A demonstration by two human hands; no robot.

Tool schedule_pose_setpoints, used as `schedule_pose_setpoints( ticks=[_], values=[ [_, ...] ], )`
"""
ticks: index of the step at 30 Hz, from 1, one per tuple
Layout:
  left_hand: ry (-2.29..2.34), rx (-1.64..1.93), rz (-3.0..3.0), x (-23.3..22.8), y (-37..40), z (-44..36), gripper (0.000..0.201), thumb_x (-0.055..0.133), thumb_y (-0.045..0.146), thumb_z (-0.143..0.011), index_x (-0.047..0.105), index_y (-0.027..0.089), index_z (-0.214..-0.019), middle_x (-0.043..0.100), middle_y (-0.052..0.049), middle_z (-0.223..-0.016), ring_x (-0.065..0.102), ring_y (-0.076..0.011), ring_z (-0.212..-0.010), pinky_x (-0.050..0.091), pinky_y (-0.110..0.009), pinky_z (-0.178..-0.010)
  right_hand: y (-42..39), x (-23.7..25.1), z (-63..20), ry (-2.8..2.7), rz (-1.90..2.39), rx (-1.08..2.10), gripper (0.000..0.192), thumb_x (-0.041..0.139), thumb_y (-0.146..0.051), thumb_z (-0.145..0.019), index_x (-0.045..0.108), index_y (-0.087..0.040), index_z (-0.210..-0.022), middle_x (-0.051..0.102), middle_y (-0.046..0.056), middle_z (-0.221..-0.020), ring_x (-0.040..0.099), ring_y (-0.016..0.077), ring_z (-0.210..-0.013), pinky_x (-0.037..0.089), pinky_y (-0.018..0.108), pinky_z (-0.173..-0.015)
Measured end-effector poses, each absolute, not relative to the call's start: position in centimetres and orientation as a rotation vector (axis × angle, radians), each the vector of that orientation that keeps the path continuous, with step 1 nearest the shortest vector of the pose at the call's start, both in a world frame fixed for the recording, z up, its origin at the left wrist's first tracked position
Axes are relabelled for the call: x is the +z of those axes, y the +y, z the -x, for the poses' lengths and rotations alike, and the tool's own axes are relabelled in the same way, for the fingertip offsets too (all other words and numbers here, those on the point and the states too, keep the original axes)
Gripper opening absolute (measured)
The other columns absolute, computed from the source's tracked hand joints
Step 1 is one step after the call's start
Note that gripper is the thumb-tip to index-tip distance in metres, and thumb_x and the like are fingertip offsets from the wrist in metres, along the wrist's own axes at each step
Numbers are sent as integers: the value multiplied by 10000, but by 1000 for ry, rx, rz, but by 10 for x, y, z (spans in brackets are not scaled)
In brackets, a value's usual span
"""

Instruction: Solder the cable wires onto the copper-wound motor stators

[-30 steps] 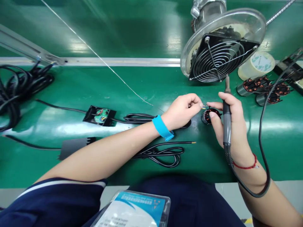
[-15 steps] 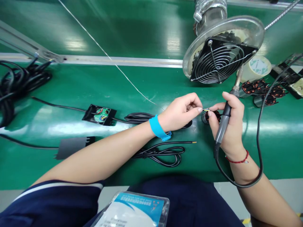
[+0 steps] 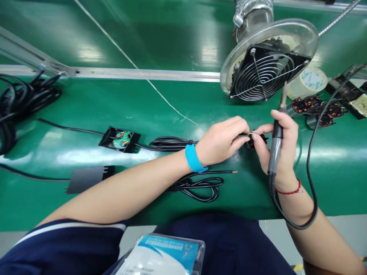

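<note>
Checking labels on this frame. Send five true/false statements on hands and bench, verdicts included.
1. The right hand holds the soldering iron. True.
2. The left hand lies flat on the bench. False: its thumb and fingers pinch thin wire.
3. The blue wristband is on the right wrist. False: it is on the left.
4. A green circuit board shows in the open black box. True.
5. The iron's tip points toward the wearer. False: it points away.
</note>
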State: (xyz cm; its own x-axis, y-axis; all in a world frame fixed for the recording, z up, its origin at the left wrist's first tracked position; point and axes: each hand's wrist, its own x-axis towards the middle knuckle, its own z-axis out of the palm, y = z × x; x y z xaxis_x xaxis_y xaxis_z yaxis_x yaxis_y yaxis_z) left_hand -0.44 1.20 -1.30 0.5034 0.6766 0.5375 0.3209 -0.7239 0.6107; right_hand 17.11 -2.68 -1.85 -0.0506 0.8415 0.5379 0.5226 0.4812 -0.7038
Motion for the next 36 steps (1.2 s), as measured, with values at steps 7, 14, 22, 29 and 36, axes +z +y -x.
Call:
schedule_pose_setpoints(
  ticks=[7, 14, 22, 29, 36],
  values=[
    [1003, 977, -1927, -5, 10, 3, 81, 552, 156, -891, 565, 162, -812, 607, 27, -725, 520, -88, -636, 416, -211, -615, -26, -20, -162, -1581, 1213, 511, 505, 676, -209, -863, 452, -304, -1306, 615, -47, -825, 636, 154, -757, 558, 388, -812],
    [1028, 892, -1626, -2, 15, 1, 51, 549, 180, -838, 550, 155, -794, 579, 20, -713, 505, -88, -618, 415, -215, -574, -29, -19, -158, -1811, 1214, 203, 519, 615, -186, -876, 436, -335, -1340, 658, -40, -845, 625, 192, -782, 510, 453, -831],
    [1037, 764, -1604, 0, 18, 5, 55, 539, 139, -815, 535, 155, -763, 535, 26, -667, 461, -87, -602, 371, -219, -556, -27, -19, -172, -1737, 1240, 249, 522, 604, -178, -871, 461, -319, -1354, 681, -13, -909, 670, 197, -846, 541, 454, -885],
    [993, 750, -1577, 0, 22, 7, 88, 554, 104, -802, 526, 154, -735, 502, 35, -644, 428, -78, -586, 347, -219, -547, -24, -21, -173, -1870, 1256, 386, 529, 515, -146, -904, 416, -341, -1385, 736, -3, -993, 693, 201, -879, 544, 440, -860],
    [976, 710, -1593, -2, 25, 8, 91, 564, 113, -802, 531, 155, -729, 508, 36, -632, 436, -77, -575, 348, -216, -538, -25, -17, -174, -1882, 1267, 448, 535, 591, -193, -890, 431, -361, -1372, 720, 9, -1044, 684, 221, -936, 541, 453, -881]
  ],
)
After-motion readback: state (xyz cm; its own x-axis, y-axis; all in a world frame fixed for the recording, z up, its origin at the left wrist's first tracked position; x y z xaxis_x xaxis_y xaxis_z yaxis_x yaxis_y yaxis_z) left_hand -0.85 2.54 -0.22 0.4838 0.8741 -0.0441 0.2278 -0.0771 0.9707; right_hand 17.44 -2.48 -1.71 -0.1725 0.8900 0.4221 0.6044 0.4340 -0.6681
